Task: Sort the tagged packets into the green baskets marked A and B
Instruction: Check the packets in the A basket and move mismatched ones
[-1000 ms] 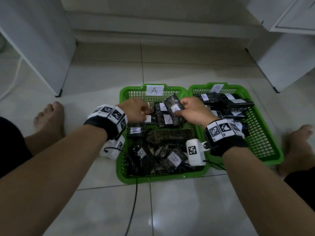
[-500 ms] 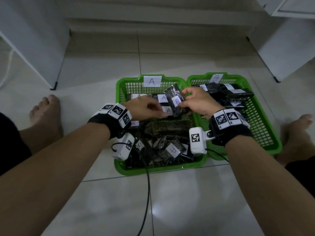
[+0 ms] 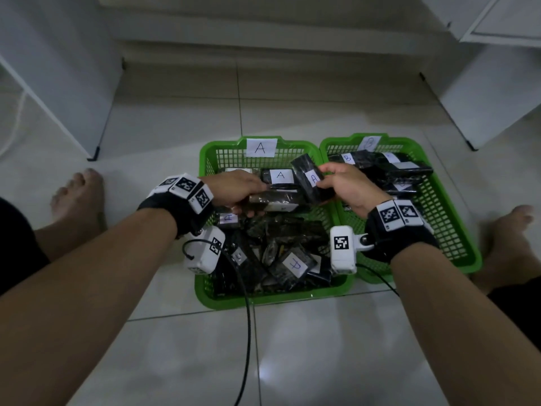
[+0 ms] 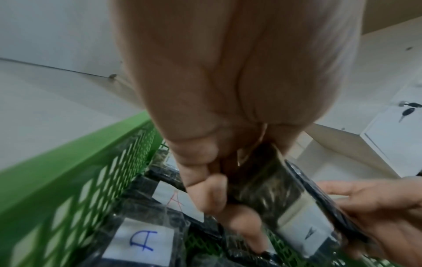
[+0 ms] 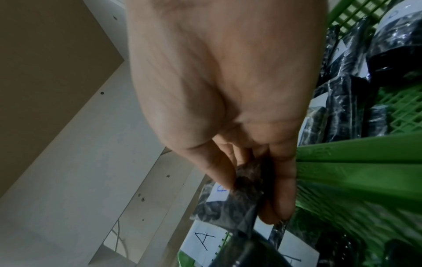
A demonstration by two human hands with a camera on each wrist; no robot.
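Basket A (image 3: 205, 177) is piled with dark packets bearing white tags; basket B (image 3: 456, 230) beside it on the right holds several more. My right hand (image 3: 322, 180) pinches a black packet tagged A (image 3: 307, 174) upright over the far right part of basket A; the right wrist view shows that packet (image 5: 230, 207) between thumb and fingers. My left hand (image 3: 255, 201) grips another dark packet (image 3: 276, 198) lying flat just left of it. In the left wrist view the fingers (image 4: 212, 195) curl round this packet (image 4: 280, 198), whose white tag faces away.
White cabinets stand at the far left (image 3: 58, 83) and far right (image 3: 491, 98) on the tiled floor. My bare feet (image 3: 77, 197) (image 3: 509, 230) flank the baskets. A black cable (image 3: 247, 332) runs from the left wrist camera across the near floor.
My left hand reached right across basket A and took hold of a flat dark packet. My right hand kept the packet tagged A and stayed by the shared rim.
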